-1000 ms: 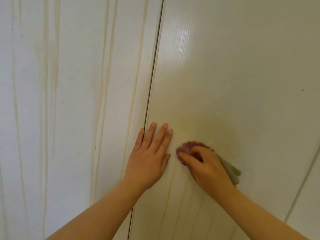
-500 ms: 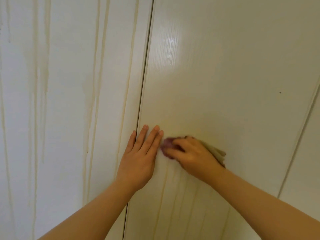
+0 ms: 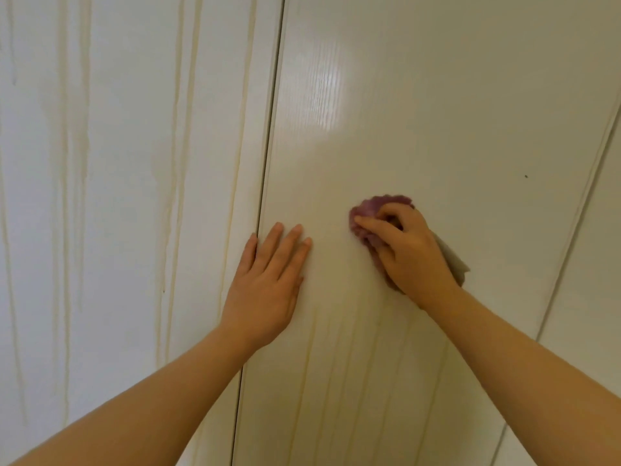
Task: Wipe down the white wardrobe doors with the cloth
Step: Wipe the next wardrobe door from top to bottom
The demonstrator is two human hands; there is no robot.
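Note:
Two white wardrobe doors fill the view, meeting at a dark vertical seam. The right door (image 3: 420,112) is glossy, with faint yellowish streaks below my hands. My right hand (image 3: 410,250) grips a bunched purple and grey cloth (image 3: 373,206) and presses it against this door. The cloth shows above and left of my fingers, with a grey corner sticking out on the right. My left hand (image 3: 268,284) lies flat on the same door, fingers straight, just right of the seam. The left door (image 3: 117,196) carries several long yellowish drip streaks.
A second seam (image 3: 578,213) runs slanted at the far right, with another white panel (image 3: 601,264) beyond it. A small dark speck (image 3: 526,176) sits on the right door.
My right hand and the cloth have slid right and slightly up, away from my left hand, after first moving toward it. My left hand stays flat on the door.

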